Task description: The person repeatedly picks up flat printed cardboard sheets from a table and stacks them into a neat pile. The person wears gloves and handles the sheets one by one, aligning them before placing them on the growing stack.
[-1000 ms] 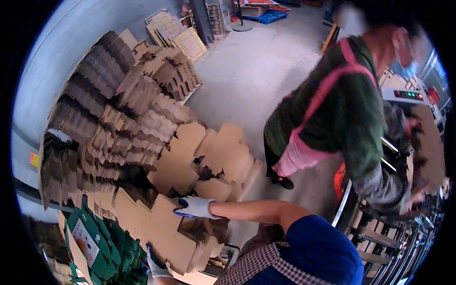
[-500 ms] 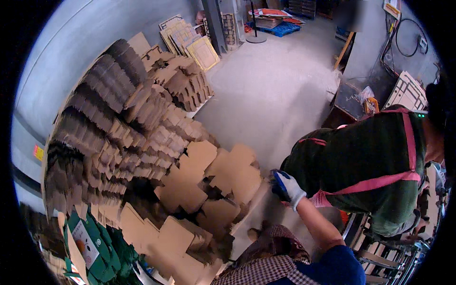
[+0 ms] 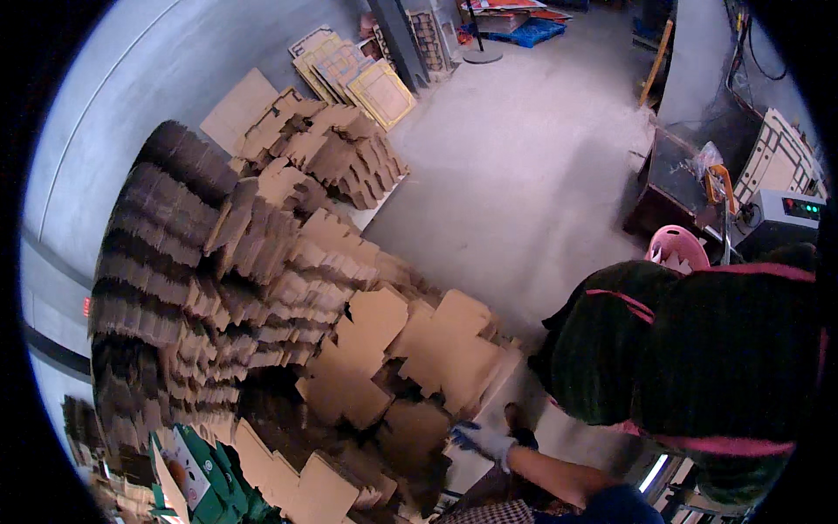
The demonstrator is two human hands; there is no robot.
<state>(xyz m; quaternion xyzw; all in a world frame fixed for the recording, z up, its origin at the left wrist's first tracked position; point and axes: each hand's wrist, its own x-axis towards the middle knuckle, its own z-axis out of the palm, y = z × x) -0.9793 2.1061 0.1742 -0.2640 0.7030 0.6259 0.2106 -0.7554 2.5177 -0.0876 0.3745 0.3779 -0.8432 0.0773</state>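
Observation:
My right hand [image 3: 483, 444], in a white and blue work glove, reaches in from the lower right past a dark blue sleeve. Its fingers are stretched out and slightly apart, with nothing visible in them. They hover beside the near corner of a pile of flat brown cardboard box blanks [image 3: 445, 349]. My left hand is out of the picture. At the lower left, green printed cardboard pieces [image 3: 229, 489] stand against more brown blanks [image 3: 292, 472]. Checked cloth [image 3: 493, 513] shows below my right forearm.
Tall stacks of brown cardboard [image 3: 166, 244] line the left wall. A co-worker in dark green with pink straps [image 3: 690, 358] bends close on my right. Beyond are a pink basket [image 3: 676, 244], a dark bench [image 3: 685, 170], a control box [image 3: 781, 214] and a blue pallet [image 3: 532, 33].
My right hand has moved left and down, away from the co-worker and toward the cardboard pile. The view has shifted, bringing the pink basket and control box into sight.

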